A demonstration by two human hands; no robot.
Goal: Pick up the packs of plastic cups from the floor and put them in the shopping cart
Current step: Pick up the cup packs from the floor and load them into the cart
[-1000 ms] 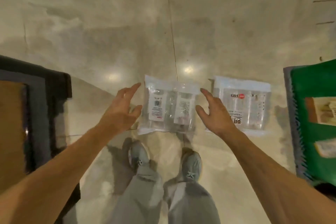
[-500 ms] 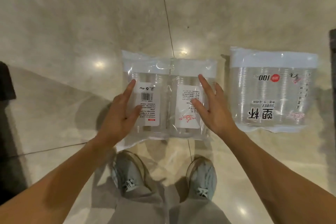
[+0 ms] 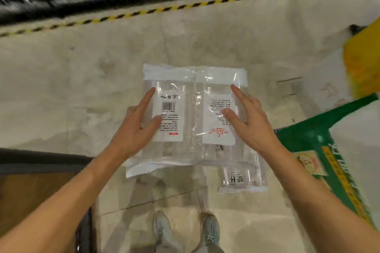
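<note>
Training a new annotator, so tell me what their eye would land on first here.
The clear pack of cups in mid-frame stands out first, held up between the left hand and the right hand above the pale floor. Below its right corner, a second pack lies on the floor, partly overlapped by it. A yellow-and-black striped line crosses the floor near the top.

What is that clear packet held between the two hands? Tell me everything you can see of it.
The pack of plastic cups is a clear, crinkly bag with a white band along its far edge, see-through cups inside and two white labels, one barcoded. It is roughly flat, above the floor, gripped at its sides by the left hand and right hand.
</note>
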